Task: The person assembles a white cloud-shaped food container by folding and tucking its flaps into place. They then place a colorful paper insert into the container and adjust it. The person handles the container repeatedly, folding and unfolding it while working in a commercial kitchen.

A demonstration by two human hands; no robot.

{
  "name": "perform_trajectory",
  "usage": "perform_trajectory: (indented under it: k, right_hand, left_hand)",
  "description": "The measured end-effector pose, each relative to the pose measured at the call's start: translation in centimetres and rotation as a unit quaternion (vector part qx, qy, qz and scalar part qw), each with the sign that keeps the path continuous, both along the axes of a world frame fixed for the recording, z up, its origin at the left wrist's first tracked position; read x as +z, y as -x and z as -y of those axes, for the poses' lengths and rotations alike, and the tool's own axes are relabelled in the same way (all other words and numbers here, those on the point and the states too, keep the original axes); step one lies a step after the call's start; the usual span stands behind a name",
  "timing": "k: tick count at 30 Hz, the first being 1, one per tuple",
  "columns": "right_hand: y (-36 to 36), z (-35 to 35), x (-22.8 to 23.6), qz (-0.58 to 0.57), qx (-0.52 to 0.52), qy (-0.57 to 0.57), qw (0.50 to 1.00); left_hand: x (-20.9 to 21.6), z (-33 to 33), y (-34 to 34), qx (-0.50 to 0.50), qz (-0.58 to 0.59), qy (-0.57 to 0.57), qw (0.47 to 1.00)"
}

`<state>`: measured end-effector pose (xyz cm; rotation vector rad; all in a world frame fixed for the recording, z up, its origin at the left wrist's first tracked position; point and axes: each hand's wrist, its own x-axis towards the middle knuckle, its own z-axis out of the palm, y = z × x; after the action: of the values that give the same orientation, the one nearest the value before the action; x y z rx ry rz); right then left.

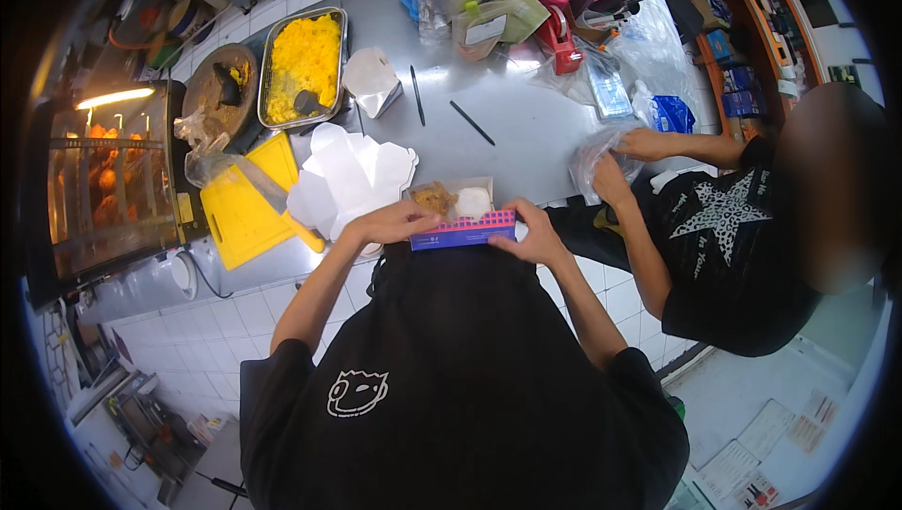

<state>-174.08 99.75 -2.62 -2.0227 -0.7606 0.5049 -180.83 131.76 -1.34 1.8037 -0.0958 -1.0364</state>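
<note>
At the near edge of the metal table, a small purple and pink cardboard food box [462, 233] is open at the top. Inside it lie a piece of brown fried food [434, 198] and a white mound [473, 202] that looks like rice. My left hand [399, 224] is closed over the box's left side, its fingertips at the rim beside the fried piece. On the right end, my right hand [534, 236] grips the box between thumb and fingers. Unfolded white cartons [349, 179] lie stacked just beyond my left hand.
Left stand a tray of yellow rice [305, 64], a stone mortar [211, 101] and a yellow cutting board [246, 214] with a knife [263, 186]. A white carton [372, 83] and two dark sticks [472, 123] lie ahead. At right, a co-worker's hands [625, 167] hold a clear plastic bag [592, 162].
</note>
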Motion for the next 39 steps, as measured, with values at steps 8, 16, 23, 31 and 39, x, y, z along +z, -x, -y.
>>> perform_trajectory:
  k: [8,16,23,31,39]
  right_hand:
    - [-3.5,-5.7,-6.4,0.004,-0.148,-0.027,0.989]
    - [-3.5,-5.3,-7.6,-0.053,-0.186,0.058,0.979]
    - [-4.0,-0.6,-5.8,0.017,-0.117,0.04,0.992]
    - [-5.5,-2.0,-3.7,0.057,0.036,0.107,0.992]
    - [-6.0,-2.3,-3.4,-0.002,0.026,0.057,0.998]
  left_hand:
    - [-6.1,-1.6,1.1,0.262,-0.018,0.143,0.954]
    - [-8.0,3.8,3.1,0.423,0.224,-0.093,0.873]
    - [-8.8,4.5,0.1,0.314,0.229,0.009,0.921]
    - [-6.5,1.7,-4.6,0.087,0.092,0.015,0.992]
    - [-5.2,2.1,-7.3,0.028,-0.037,0.03,0.998]
